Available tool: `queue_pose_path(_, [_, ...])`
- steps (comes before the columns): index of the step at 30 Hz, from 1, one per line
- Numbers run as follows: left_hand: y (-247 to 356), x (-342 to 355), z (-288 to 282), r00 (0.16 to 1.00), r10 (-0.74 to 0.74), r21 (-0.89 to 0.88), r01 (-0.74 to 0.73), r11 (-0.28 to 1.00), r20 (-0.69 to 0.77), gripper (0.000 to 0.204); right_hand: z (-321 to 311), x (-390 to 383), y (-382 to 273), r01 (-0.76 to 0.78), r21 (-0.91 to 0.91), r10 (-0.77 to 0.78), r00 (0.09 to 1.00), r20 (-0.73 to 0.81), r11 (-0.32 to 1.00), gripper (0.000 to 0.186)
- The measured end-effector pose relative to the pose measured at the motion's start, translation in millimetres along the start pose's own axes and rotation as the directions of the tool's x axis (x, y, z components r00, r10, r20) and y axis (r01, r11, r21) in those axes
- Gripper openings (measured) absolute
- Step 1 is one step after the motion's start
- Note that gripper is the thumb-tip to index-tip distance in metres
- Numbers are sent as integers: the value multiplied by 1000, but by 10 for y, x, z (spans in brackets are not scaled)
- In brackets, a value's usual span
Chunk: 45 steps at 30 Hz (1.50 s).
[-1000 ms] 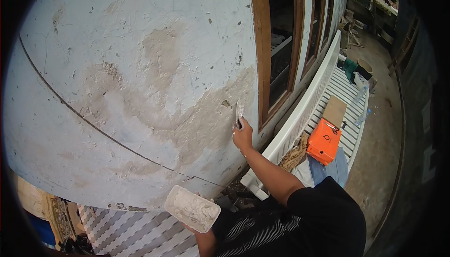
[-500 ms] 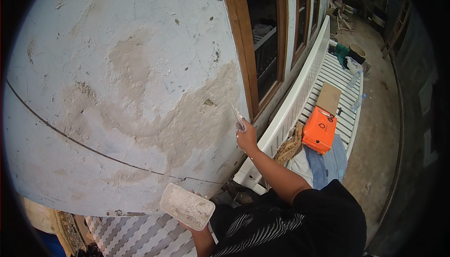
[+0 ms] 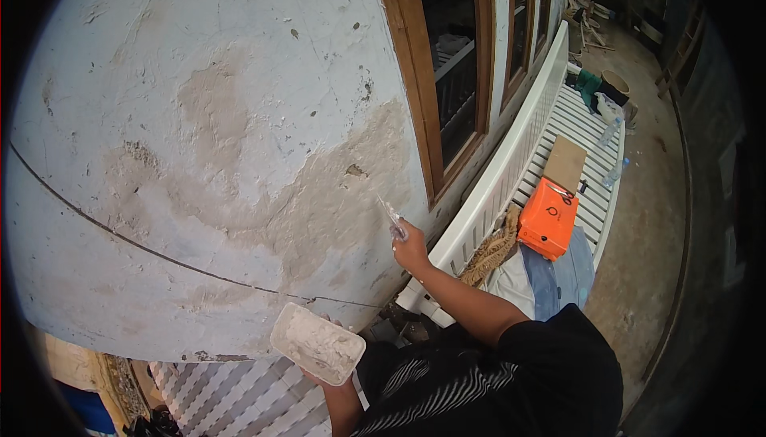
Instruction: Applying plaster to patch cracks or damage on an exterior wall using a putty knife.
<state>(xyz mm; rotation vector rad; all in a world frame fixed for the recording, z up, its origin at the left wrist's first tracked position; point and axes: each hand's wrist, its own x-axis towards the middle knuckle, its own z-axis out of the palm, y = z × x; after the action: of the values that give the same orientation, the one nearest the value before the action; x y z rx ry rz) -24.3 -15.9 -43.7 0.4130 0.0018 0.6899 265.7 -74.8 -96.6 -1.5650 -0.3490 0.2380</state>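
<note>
My right hand is closed around a putty knife whose clear handle and blade are smeared with filler. The blade meets or nearly meets the wall, below and right of a small chipped hole in a beige patch of filler. Lower down, my left hand holds a white rectangular plastic tub from beneath, its fingers partly hidden by it. Pale putty coats the inside of the tub, which is tilted towards me.
A brown window frame borders the wall on the right. Alongside runs a white slatted bench with an orange box, scissors, a brown board, cloths and plastic bottles. A dark crack crosses the wall.
My right hand and the putty knife have moved a little left and down along the wall. The tub in my left hand has hardly shifted.
</note>
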Motion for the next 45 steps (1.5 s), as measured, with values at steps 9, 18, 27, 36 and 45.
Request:
queue_pose_path(9, [-41, -7, -12, 1000, -20, 24, 20, 1000, -11, 79, 538, -269, 81, 236, -217, -257, 964, -72, 947, 34])
queue_pose_path(18, [-56, -22, 4, 1000, -10, 5, 10, 1000, -6, 82, -313, 362, -119, -29, -95, 8, 976, -217, 995, 35])
queue_pose_path(27, [12, -245, 11, 996, 79, 5, -79, 997, -33, 79, 620, -207, -4, -16, -87, 15, 1000, -17, 996, 29])
queue_pose_path(36, [25, -218, 37, 998, 59, 35, -58, 998, -20, 76, 106, -338, -689, 179, -78, -157, 961, 229, 981, 32])
queue_pose_path(45, [48, -321, -68, 989, 62, -57, -70, 996, -137, 81, 542, -86, -1753, 707, -477, -708, 671, 219, 523, 30])
